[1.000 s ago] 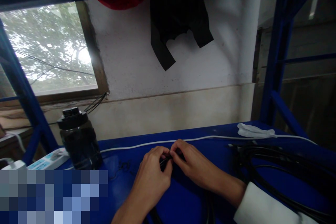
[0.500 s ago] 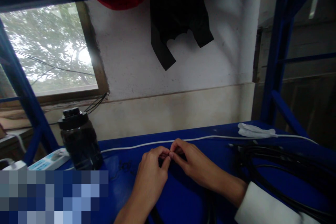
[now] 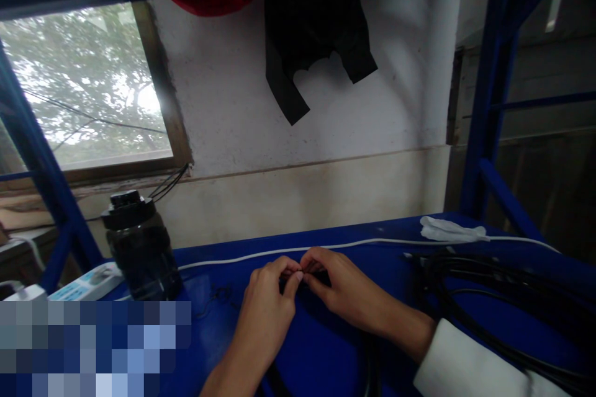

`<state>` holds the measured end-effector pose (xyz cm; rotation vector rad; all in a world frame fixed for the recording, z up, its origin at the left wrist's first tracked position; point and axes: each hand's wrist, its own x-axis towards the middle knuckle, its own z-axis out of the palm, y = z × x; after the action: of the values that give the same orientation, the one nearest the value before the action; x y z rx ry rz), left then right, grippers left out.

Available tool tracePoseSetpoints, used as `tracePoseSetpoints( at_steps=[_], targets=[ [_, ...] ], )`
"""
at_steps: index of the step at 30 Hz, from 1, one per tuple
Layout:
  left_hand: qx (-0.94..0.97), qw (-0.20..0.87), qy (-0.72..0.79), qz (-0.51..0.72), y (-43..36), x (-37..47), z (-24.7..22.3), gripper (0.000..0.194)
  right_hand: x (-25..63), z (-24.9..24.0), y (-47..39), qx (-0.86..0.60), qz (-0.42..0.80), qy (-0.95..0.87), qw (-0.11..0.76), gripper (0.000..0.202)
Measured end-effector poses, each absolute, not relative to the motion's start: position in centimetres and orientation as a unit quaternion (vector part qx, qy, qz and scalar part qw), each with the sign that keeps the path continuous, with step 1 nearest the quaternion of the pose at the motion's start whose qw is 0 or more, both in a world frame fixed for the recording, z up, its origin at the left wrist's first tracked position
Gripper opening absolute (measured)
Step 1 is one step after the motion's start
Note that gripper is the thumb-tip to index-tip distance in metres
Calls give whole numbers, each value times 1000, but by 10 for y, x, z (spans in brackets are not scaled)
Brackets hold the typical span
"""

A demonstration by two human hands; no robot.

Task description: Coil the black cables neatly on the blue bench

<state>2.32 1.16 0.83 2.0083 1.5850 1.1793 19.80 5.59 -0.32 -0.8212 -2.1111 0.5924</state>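
Note:
My left hand [image 3: 267, 310] and my right hand [image 3: 351, 291] meet fingertip to fingertip over the blue shelf surface [image 3: 326, 347]. Both are closed in a pinch, thumb against fingers. Whatever sits between the fingertips is too small and dark to make out. Below the hands, black cable [image 3: 372, 366] runs toward the near edge, one length by each wrist. Some small dark pieces [image 3: 221, 291] lie just left of my left hand.
A coil of black cable [image 3: 447, 298] lies on the right. Behind the hands runs a white cable [image 3: 279, 253], with a crumpled white wrapping [image 3: 451, 229] on it. At left stand a dark bottle [image 3: 139, 248] and a white power strip [image 3: 86, 282]. Blue posts [image 3: 488, 105] frame both sides.
Both hands stay pinched together at nearly the same spot, with only a slight shift of the fingers. The whole view has drifted a little.

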Motion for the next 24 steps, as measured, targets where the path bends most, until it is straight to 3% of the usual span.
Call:
tracePoseSetpoints(
  at_steps=[24],
  targets=[
    [700, 195, 515, 455, 13, 24, 10, 13, 202, -2, 56, -339, 245, -833, 362, 7]
  ],
)
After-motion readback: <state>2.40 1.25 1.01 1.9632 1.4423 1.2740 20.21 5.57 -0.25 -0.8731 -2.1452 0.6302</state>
